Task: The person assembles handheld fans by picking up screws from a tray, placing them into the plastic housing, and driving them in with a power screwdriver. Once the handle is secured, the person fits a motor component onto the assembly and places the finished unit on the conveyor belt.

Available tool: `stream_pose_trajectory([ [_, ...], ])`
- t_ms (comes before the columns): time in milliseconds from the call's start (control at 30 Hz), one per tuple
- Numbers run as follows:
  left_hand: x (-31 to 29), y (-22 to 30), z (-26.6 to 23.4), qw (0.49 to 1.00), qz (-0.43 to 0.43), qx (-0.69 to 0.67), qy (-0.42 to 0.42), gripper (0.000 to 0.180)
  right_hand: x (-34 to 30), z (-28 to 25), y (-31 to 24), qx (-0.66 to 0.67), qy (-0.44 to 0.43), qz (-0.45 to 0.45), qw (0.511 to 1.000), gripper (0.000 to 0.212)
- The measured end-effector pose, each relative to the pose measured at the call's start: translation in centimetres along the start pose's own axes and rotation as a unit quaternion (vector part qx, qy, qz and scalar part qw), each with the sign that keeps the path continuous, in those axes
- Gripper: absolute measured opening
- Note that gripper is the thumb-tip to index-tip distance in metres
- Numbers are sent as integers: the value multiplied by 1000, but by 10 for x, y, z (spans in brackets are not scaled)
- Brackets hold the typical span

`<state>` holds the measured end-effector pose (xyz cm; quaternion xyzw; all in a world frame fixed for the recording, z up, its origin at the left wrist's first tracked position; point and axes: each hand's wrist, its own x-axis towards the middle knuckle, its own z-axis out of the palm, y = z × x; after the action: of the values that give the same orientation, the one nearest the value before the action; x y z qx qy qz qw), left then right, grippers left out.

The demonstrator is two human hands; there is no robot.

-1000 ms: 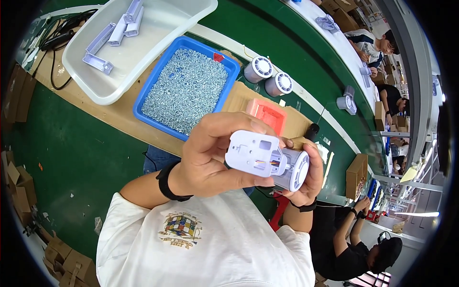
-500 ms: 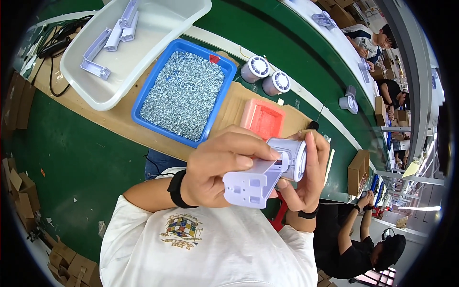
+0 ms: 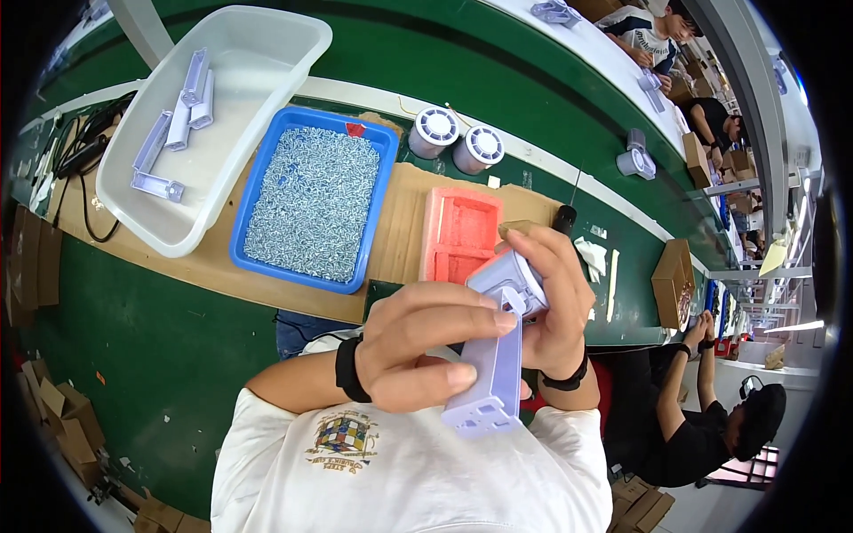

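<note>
Left hand (image 3: pixel 431 342) pinching a pale lilac bracket (image 3: pixel 499 369), right hand (image 3: pixel 558 306) gripping a lilac cylinder (image 3: pixel 505 274) at its upper end, before the wearer's chest; they seem to be aligning the parts, which calls for steady holding. Fingers partly cover the joint, so whether it is fastened cannot be told. Beyond lie a pink block (image 3: pixel 433 233) and a blue tray (image 3: pixel 298 279) of small metal pieces (image 3: pixel 311 195).

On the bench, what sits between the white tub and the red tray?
A blue tray filled with small metal pieces, then, to its right, a bare strip of brown cardboard. The current head view shows this.
</note>
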<state>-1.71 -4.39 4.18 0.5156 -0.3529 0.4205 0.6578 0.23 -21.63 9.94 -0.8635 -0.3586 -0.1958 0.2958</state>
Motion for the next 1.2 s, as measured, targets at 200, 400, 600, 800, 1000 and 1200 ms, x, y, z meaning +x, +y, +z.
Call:
stream_pose_trajectory([
  [200,25,10,-20,975,-119,21,-186,62,0,0,10,120,-7,-7,993,75],
  [400,19,11,-23,976,-154,-24,-153,53,-3,-2,11,111,-12,-28,993,72],
  [600,14,9,-20,978,-139,-38,-148,54,-2,-6,9,116,-20,-17,993,69],
  [800,13,7,-20,980,-119,-36,-157,53,-6,-2,13,90,-17,-30,995,60],
  [1000,15,4,-20,980,-116,-27,-161,52,-5,-3,15,74,-15,-53,996,62],
  [1200,17,2,-22,980,-108,-5,-167,49,-4,-8,16,135,-67,-30,988,71],
])
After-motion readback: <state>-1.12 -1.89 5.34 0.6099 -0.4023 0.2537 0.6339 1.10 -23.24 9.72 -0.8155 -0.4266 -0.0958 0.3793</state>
